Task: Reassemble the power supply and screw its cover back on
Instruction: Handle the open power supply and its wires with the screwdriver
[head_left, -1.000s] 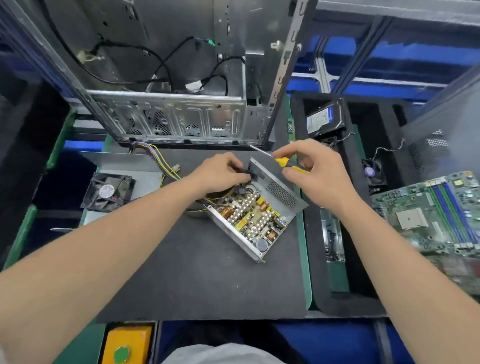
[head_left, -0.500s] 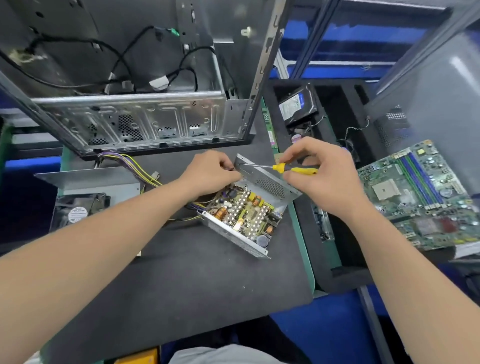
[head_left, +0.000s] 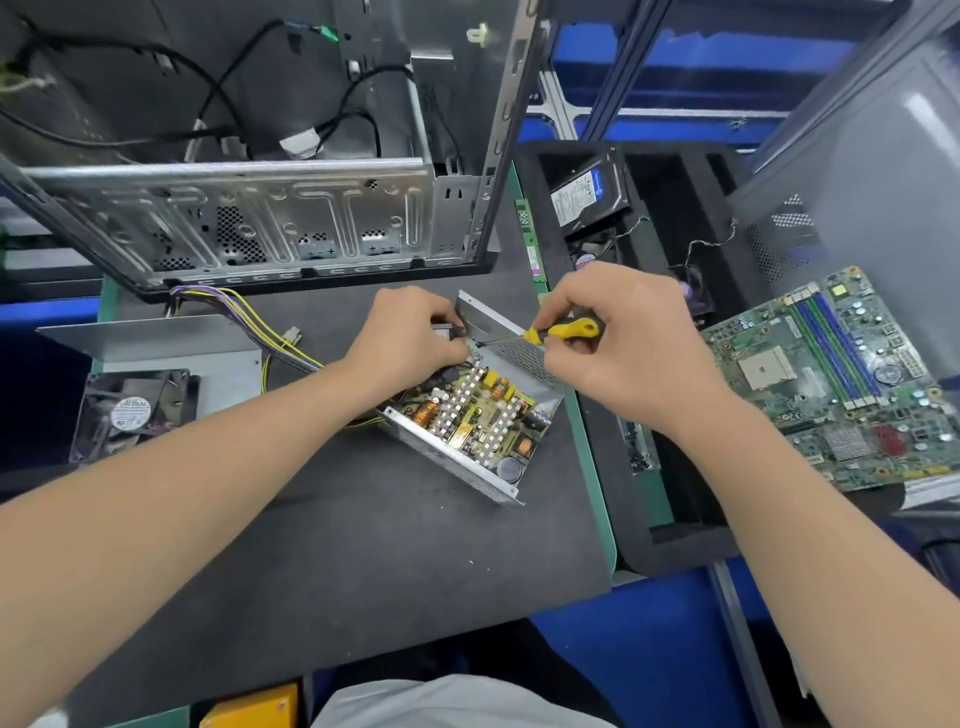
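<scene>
The open power supply (head_left: 470, 423) lies tilted on the dark mat, its circuit board with coils and capacitors exposed inside the silver metal housing. My left hand (head_left: 410, 338) grips the far left corner of the housing, fingers curled at the edge. My right hand (head_left: 618, 338) holds a yellow-and-black screwdriver (head_left: 563, 330); its shaft points left and the tip meets the housing wall close to my left fingers. The grey metal cover (head_left: 156, 345) lies at the left with a black fan (head_left: 132, 413) on it. A bundle of coloured wires (head_left: 249, 319) runs from the supply toward the case.
An empty computer case (head_left: 270, 218) stands open behind the mat. A black foam tray (head_left: 670, 540) on the right holds a hard drive (head_left: 584, 195) and a small fan. A green motherboard (head_left: 836, 379) lies at the far right. A yellow box (head_left: 249, 706) sits at the bottom edge.
The screwdriver has swung from pointing up-left to lying level, its tip now at the housing wall by my left fingers. The view shifted left and down; both hands stay on the supply.
</scene>
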